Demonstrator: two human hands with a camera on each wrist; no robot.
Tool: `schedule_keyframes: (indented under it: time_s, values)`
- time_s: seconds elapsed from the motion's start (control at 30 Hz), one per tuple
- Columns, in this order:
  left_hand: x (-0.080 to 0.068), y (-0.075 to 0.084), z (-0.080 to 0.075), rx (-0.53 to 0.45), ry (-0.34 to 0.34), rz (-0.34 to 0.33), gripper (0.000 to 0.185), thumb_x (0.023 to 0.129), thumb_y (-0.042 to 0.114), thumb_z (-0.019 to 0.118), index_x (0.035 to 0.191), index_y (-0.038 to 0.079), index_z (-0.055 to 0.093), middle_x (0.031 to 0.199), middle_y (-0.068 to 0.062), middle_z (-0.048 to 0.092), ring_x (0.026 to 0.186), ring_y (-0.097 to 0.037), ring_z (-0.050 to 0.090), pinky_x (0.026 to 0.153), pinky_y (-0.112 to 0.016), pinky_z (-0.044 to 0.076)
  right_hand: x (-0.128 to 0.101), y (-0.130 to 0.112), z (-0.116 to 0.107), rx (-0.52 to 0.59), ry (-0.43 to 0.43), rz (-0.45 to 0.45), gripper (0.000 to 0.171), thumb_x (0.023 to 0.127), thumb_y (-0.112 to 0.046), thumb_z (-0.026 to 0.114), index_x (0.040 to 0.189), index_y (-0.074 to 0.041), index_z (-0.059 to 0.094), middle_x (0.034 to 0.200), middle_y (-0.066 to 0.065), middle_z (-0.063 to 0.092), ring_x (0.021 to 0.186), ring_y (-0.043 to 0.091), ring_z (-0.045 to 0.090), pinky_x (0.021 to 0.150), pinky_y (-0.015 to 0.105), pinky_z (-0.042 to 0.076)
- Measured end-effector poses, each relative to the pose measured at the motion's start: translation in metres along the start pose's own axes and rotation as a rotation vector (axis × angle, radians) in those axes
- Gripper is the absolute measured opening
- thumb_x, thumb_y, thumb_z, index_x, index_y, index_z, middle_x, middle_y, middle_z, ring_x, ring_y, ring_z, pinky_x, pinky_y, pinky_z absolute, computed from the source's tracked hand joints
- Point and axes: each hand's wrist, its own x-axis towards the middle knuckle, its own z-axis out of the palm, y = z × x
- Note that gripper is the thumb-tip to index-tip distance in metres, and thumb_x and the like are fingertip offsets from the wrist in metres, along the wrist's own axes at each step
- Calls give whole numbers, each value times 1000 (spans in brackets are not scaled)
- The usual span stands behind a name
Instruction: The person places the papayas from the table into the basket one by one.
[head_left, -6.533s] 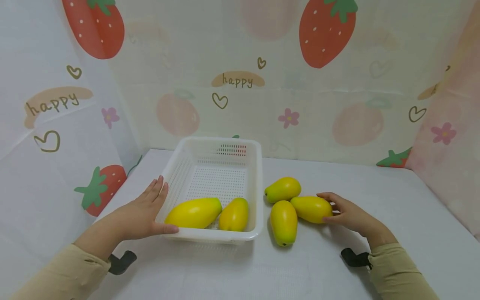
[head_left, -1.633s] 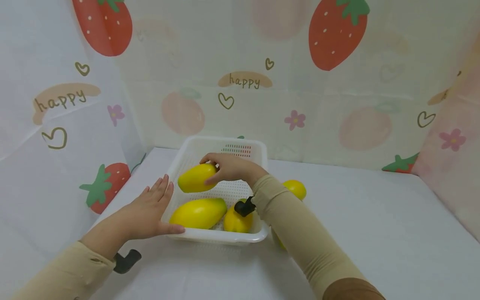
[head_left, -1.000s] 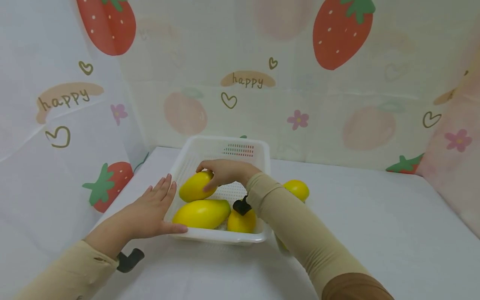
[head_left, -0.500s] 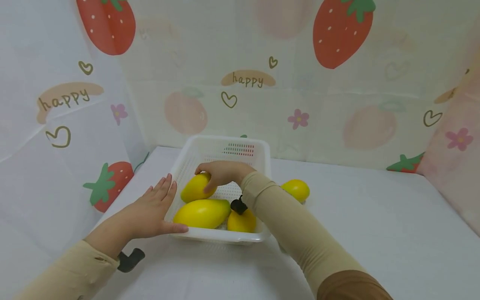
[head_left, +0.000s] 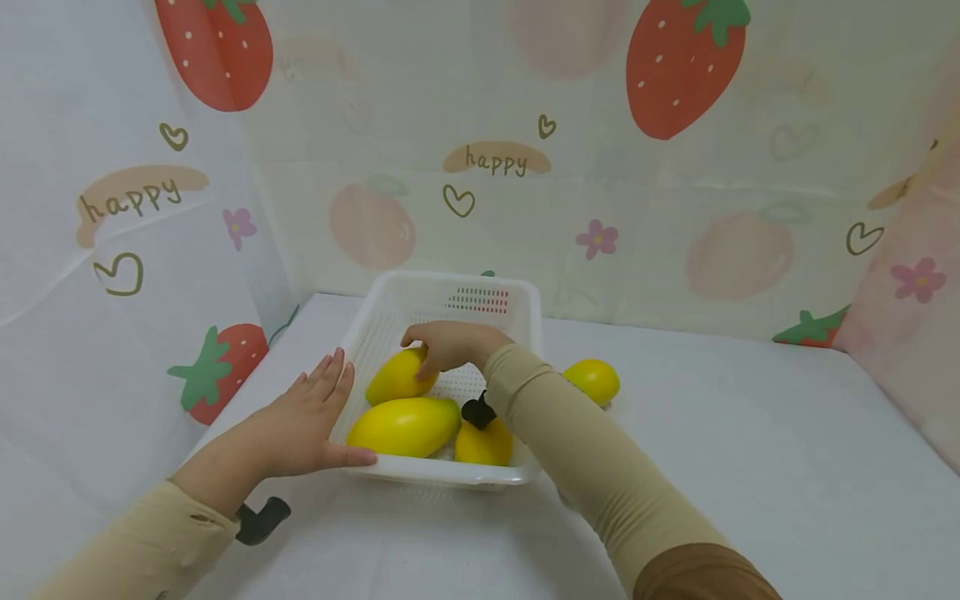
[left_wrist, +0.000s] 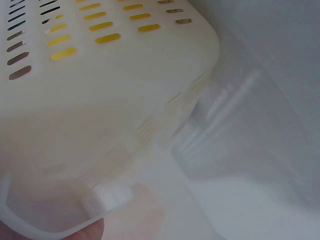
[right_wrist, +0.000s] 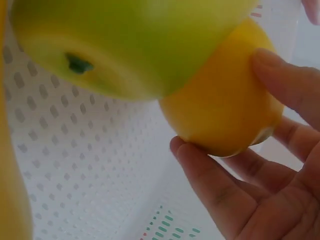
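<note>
While my right hand (head_left: 447, 343) reaches into the white basket (head_left: 517, 300) in the head view, its curled fingers cup a yellow mango (head_left: 397, 377) low over the perforated floor, behind two more mangoes (head_left: 405, 426) at the near wall; I judge this the set-down, so next comes loosening the grip and lifting clear. My left hand (head_left: 303, 421) lies flat against the basket's left wall, fingers straight and slightly spread, thumb along the near rim. One mango (head_left: 594, 380) waits on the table (head_left: 750, 467). From the left wrist, slotted, glossy plastic (left_wrist: 115, 95) fills the view. At the right wrist, fingertips (right_wrist: 200, 165) pinch the smooth, rounded mango (right_wrist: 225, 110) beside a greener one (right_wrist: 135, 45).
</note>
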Motion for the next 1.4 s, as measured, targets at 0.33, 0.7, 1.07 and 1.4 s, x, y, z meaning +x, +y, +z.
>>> schedule_keyframes:
  time_s: [0.33,0.7,1.07,1.4]
  values:
    - [-1,1,-2,7,16,15,123,66,83,43,143,-8,12,150,-25,-2,137,-41,2,106,-58,10,1,7,-3,56,-9,77,52,82,-17,69,130,-14,48,122,8,54,91,18,61,81,28,50]
    - [-2,2,-2,12,16,12,122,66,82,43,143,-8,12,150,-25,-1,137,-41,2,106,-58,10,-5,13,-12,133,26,32,46,83,-15,67,125,-14,51,123,13,54,100,25,61,83,31,50]
    - [-1,2,-1,6,0,-4,123,65,83,43,143,-7,11,150,-24,-2,138,-39,1,107,-57,9,-30,14,-30,217,53,-23,41,85,-22,66,123,-15,52,118,6,57,97,20,61,85,33,50]
    - [-2,3,-2,10,13,12,123,66,83,43,142,-8,12,150,-25,-2,137,-41,1,106,-58,10,-57,24,-43,186,124,-70,42,87,-31,62,125,-20,52,117,-1,59,94,12,61,84,29,50]
